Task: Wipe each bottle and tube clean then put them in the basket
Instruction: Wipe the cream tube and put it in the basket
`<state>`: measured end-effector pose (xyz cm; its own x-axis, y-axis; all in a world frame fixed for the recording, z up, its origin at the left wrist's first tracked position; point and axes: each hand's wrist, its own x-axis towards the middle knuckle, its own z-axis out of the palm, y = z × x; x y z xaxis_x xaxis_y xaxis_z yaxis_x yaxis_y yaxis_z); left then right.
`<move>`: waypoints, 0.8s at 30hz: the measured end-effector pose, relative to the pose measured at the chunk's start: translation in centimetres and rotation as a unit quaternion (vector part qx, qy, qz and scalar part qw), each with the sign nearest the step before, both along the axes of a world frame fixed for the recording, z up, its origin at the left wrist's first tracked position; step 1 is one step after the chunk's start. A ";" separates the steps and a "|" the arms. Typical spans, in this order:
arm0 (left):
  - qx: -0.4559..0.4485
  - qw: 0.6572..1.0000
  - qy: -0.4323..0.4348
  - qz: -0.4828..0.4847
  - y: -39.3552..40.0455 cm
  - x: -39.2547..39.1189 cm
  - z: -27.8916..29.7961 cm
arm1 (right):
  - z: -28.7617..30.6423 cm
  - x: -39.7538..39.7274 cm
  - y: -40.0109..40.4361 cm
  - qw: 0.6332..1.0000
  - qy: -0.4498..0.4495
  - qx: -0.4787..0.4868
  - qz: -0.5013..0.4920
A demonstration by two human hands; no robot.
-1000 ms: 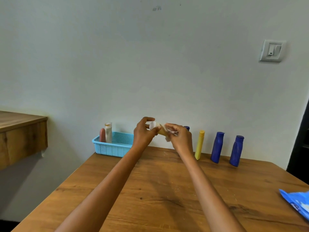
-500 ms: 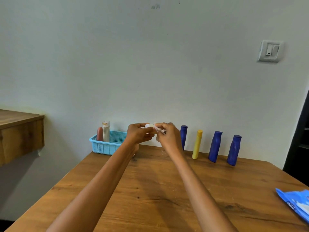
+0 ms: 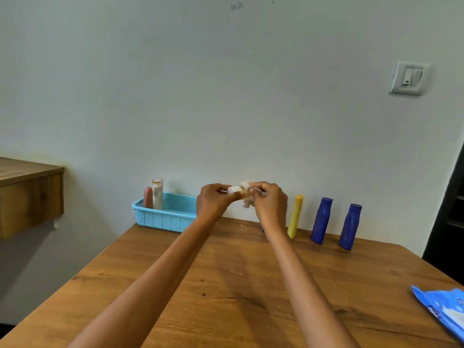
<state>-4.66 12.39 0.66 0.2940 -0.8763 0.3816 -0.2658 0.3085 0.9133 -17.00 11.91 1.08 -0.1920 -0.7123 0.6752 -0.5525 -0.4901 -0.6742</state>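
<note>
Both hands were raised above the far part of the brown wooden tabletop point(image 3: 226, 292), meeting in front of the pale wall. Left hand point(image 3: 213, 204): fingers curled round the white cap end of a small yellowish tube with a white cap point(image 3: 237, 193), held roughly level. Right hand point(image 3: 270, 207): fingers pinched a crumpled white wipe point(image 3: 247, 185) against the other end of the tube; a scrap of the wipe hung below between the two hands.

Light blue perforated plastic basket point(image 3: 165, 216) sat at the far left corner of the tabletop, by the wall. Inside it, at its left end, stood a reddish-brown rounded bottle point(image 3: 148, 197) and, touching it on the right, a white tube with an orange-ringed top point(image 3: 157, 194).

Along the wall to the right of the hands stood a slim yellow tube point(image 3: 295, 216), then two dark blue plastic bottles point(image 3: 322, 221), point(image 3: 350, 227), each apart from the next. A sliver of something blue showed by the right wrist; could not tell what it was.

Blue wipe packet point(image 3: 444, 310) lay at the near right edge of the tabletop, partly cut off by the frame
</note>
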 end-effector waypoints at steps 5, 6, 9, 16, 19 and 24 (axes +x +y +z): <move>-0.012 0.999 0.025 0.017 0.0 1.6 0.4 | 0.3 1.6 0.5 0.997 0.028 -0.013 0.067; -0.010 0.999 0.024 0.020 0.0 1.8 0.5 | 0.3 1.4 0.5 0.996 0.026 -0.015 0.080; 0.010 1.000 0.021 0.002 -0.1 1.8 0.3 | 0.2 0.4 0.2 0.997 0.002 -0.021 0.074; 0.020 1.000 -0.003 -0.023 -0.3 1.1 0.1 | -0.6 -2.1 -1.3 0.999 -0.036 0.017 -0.001; 0.008 1.000 0.008 -0.017 -0.3 1.0 -0.1 | -0.4 -0.9 -0.8 1.000 -0.017 -0.001 -0.005; -0.034 0.999 0.033 0.015 -0.2 2.2 -0.1 | -0.6 2.3 0.2 0.996 0.022 -0.022 0.084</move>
